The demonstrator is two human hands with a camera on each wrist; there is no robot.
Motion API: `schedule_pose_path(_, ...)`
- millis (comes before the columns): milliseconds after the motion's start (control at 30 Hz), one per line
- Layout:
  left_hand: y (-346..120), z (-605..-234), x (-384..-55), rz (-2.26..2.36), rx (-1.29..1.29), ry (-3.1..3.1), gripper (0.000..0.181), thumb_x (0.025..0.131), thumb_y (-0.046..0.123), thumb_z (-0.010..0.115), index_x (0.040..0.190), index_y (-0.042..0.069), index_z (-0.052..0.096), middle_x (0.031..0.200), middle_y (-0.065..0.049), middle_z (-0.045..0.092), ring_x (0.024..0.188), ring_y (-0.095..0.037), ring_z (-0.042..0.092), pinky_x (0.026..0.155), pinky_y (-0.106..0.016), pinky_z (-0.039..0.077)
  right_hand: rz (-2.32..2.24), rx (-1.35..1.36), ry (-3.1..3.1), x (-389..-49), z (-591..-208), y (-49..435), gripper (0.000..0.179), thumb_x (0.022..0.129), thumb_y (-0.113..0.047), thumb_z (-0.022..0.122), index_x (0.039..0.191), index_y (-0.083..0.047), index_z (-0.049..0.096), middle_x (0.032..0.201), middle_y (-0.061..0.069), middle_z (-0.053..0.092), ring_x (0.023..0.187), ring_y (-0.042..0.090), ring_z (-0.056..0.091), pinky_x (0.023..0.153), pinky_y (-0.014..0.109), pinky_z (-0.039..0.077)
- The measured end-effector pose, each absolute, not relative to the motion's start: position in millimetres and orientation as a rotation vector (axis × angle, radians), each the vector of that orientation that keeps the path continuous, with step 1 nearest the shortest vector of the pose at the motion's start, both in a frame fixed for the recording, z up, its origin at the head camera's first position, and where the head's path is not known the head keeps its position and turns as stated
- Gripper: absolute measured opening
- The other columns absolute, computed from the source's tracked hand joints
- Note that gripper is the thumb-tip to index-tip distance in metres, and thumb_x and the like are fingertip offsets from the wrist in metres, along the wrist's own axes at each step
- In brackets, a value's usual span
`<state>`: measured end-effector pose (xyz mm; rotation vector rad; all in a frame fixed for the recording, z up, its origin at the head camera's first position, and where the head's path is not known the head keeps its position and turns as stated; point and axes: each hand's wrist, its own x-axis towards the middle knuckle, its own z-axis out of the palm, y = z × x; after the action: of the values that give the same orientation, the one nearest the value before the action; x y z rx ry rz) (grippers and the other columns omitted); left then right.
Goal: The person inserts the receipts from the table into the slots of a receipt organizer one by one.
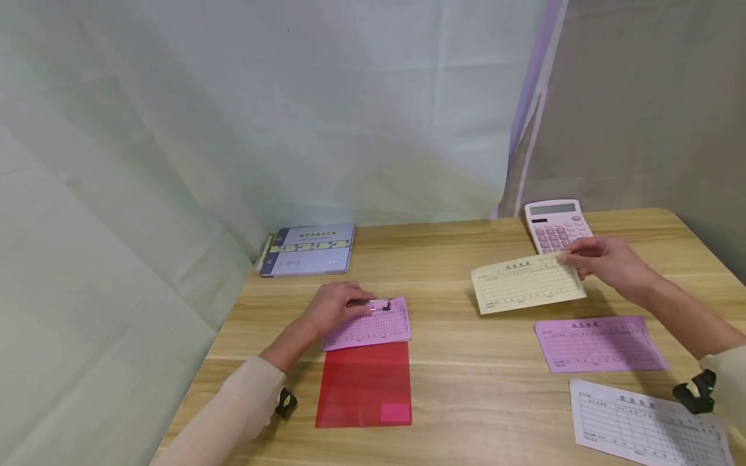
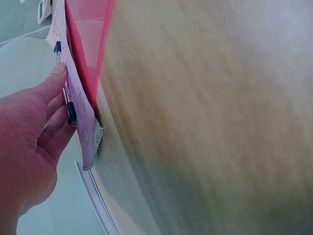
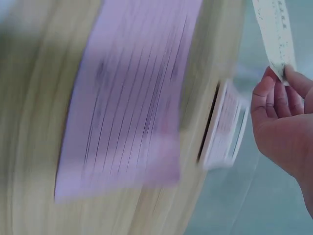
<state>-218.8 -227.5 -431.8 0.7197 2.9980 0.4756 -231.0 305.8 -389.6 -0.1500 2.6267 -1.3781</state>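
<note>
My left hand [image 1: 338, 307] grips the metal clip [image 1: 370, 303] at the top of a red clipboard [image 1: 366, 388]. The thumb lies along the clip in the left wrist view. Under the clip is a pink printed form [image 2: 80, 105], covering the board's upper part. On the right, my right hand [image 1: 612, 262] pinches a pale yellow printed form [image 1: 527, 285] by its upper right corner, thumb against fingers. The yellow form is held up over the table, tilted. Below it lies a second pink form [image 1: 600, 344], with a white form [image 1: 647, 424] nearer the front.
A pink calculator [image 1: 557, 226] lies at the back right, just behind my right hand. At the back left a blue-grey ledger book [image 1: 309, 249] lies with a pen [image 1: 264, 253] along its left side. Pale curtains [image 1: 379, 129] hang behind the wooden table [image 1: 460, 388].
</note>
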Motion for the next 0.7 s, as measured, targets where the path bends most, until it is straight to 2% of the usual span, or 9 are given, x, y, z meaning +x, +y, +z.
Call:
schedule_pose_path(133, -227, -432, -219, 0.468, 0.721, 2.998, 0.032, 0.095, 0.029, 0.083, 0.126, 0.025, 0.081, 0.099, 0.011, 0.070, 0.086, -0.010, 0.058, 0.081, -0.032, 0.048, -1.472, -0.180, 2.481, -224, -392, 271, 0.035, 0.107, -0.022, 0.067, 0.124, 0.007, 0.062, 0.101, -0.002, 0.073, 0.084, 0.010, 0.063, 0.077, 0.031, 0.056)
schedule_pose_path(367, -227, -433, -219, 0.474, 0.715, 2.999, 0.032, 0.095, 0.029, 0.083, 0.127, 0.025, 0.080, 0.099, 0.010, 0.070, 0.086, -0.011, 0.058, 0.081, -0.031, 0.048, -1.466, -0.187, 2.367, -208, -405, 222, 0.025, 0.105, -0.013, 0.069, 0.119, 0.007, 0.068, 0.096, 0.001, 0.070, 0.080, 0.013, 0.058, 0.068, 0.028, 0.052)
schedule_pose_path(500, -228, -434, -219, 0.475, 0.707, 3.000, 0.032, 0.095, 0.029, 0.083, 0.127, 0.025, 0.080, 0.099, 0.010, 0.070, 0.087, -0.011, 0.058, 0.081, -0.031, 0.048, -1.418, -0.236, 2.380, -203, -412, 204, 0.023, 0.103, -0.010, 0.070, 0.116, 0.009, 0.071, 0.091, 0.002, 0.068, 0.077, 0.014, 0.056, 0.063, 0.026, 0.050)
schedule_pose_path(700, -228, -435, -220, 0.458, 0.727, 3.001, 0.032, 0.096, 0.030, 0.082, 0.127, 0.025, 0.080, 0.101, 0.010, 0.070, 0.087, -0.011, 0.059, 0.082, -0.031, 0.049, -1.350, -0.316, 2.484, -202, -418, 193, 0.021, 0.101, -0.007, 0.072, 0.111, 0.011, 0.075, 0.091, 0.007, 0.073, 0.075, 0.017, 0.059, 0.063, 0.028, 0.055)
